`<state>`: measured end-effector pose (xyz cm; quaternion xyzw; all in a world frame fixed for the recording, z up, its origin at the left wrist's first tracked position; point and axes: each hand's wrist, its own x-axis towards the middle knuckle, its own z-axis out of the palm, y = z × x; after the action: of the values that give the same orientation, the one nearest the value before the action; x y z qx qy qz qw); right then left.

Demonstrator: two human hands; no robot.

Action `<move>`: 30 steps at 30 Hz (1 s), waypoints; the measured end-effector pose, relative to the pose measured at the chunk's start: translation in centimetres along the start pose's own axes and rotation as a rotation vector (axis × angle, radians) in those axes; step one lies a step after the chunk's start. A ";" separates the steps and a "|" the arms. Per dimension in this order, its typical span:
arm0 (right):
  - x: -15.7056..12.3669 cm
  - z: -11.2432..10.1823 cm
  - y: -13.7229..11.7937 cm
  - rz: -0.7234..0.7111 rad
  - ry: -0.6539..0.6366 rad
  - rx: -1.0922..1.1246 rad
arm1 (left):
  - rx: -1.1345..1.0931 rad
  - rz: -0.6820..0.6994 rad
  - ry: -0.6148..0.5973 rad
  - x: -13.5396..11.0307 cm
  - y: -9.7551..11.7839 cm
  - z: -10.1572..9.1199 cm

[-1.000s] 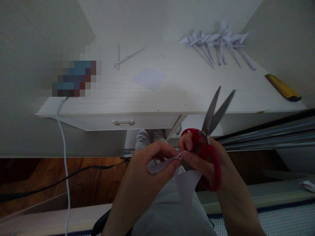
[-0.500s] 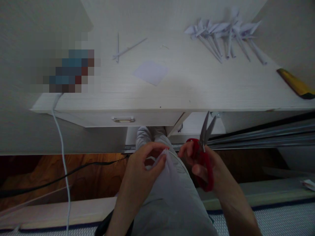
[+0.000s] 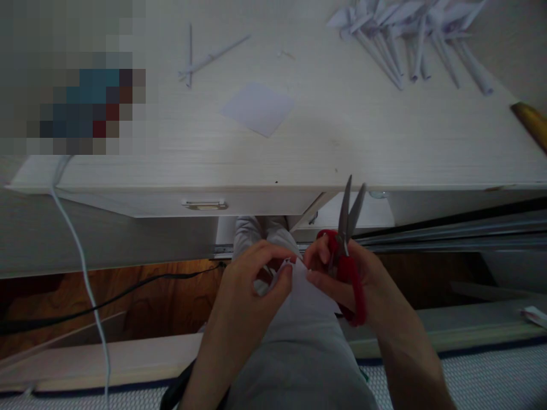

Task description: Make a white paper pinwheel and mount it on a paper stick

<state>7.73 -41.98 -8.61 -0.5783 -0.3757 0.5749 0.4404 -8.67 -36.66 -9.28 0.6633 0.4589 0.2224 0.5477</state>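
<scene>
Over my lap, my left hand [image 3: 252,290] pinches the upper corner of a thin white sheet of paper [image 3: 305,293] between thumb and fingertips. My right hand [image 3: 367,273] has a pair of red-handled scissors [image 3: 354,273] hooked on its fingers, with the blades slightly apart and pointing away from me. Its thumb and forefinger reach the right side of the same sheet, close to the left fingertips. Whether they grip the paper firmly is hard to tell in the dim light.
On the white desk [image 3: 179,165] lie a square of white paper [image 3: 258,108], two crossed thin paper rolls [image 3: 213,58] and several folded paper pieces with rolled stems [image 3: 410,34]. A yellow object [image 3: 532,125] is at the right. A white cable [image 3: 83,267] hangs at left.
My right hand has moved left with the scissors, bringing its thumb and forefinger to the paper, which now looks spread flatter. The view has shifted closer to the desk.
</scene>
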 end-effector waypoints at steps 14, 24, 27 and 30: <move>-1.8 0.3 -0.6 0.000 -0.021 0.106 | -0.162 -0.127 -0.207 -2.4 0.4 -0.3; -9.6 2.3 -1.3 -0.199 -0.031 0.108 | -0.090 -0.032 0.065 -11.3 3.0 0.1; -12.3 2.6 -1.1 -0.275 -0.056 0.082 | -0.110 0.023 0.149 -14.0 4.0 0.4; -14.8 2.7 -1.1 -0.384 -0.054 0.041 | -0.112 0.080 0.208 -16.2 4.9 0.8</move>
<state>4.24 -55.35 -2.49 -0.4712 -0.4789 0.5034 0.5433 -14.01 -50.84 -1.60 0.6229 0.4731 0.3371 0.5239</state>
